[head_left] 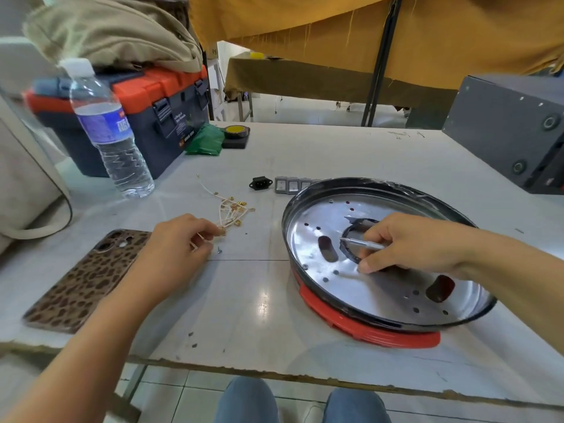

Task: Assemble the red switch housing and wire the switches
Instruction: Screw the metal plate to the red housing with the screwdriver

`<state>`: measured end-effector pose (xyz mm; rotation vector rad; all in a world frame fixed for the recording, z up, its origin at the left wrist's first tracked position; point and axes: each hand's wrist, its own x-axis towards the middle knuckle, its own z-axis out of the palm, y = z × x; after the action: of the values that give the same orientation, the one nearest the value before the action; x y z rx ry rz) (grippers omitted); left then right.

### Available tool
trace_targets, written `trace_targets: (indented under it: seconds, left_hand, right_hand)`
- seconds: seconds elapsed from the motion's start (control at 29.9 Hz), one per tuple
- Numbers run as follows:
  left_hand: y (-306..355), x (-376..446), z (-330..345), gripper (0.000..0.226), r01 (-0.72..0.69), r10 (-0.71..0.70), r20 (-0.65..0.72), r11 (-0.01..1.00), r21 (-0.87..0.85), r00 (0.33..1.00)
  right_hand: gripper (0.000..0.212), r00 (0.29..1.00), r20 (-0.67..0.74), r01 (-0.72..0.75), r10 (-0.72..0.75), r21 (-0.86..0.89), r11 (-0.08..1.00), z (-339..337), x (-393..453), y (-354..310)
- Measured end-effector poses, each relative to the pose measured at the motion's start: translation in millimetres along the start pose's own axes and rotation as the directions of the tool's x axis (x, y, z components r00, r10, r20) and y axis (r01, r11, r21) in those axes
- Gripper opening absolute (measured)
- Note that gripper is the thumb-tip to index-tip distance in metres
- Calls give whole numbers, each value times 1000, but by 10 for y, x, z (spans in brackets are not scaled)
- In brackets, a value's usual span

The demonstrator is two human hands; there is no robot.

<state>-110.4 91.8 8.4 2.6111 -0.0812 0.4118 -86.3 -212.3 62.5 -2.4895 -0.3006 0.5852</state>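
knees in jeans [247, 401] sit below the surface [244, 300]. left hand [174, 248] pinches limp, light wires [227, 213]; right hand [409, 242] grips a screwdriver [363, 243] over the rigid pan [308, 206] on the red housing [366, 328], probably best held by its rim.

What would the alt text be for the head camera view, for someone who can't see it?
Seen from above, a person's right hand holds a small screwdriver over a round metal pan seated on a red housing, while the left hand picks at a bundle of white wires. Grey switches, a phone, a water bottle and a toolbox share the white table.
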Motion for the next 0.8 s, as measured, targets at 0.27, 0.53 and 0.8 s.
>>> trace_targets:
  seconds: [0.27,0.53,0.8]
  left_hand:
    - [-70,72,137,11,19,-20,29,999,36,999]
    - [-6,40,149,12,-45,45,-15,999,2,999]
    - [423,18,18,21,-152,133,-84,943,-297,988]
  right_hand:
    - [24,999,-5,-37,38,91,995,74,119,-172]
    - [23,997,-4,80,-80,-34,996,-80,87,-114]
    - [21,992,74,109,-102,-90,990,-108,98,-4]
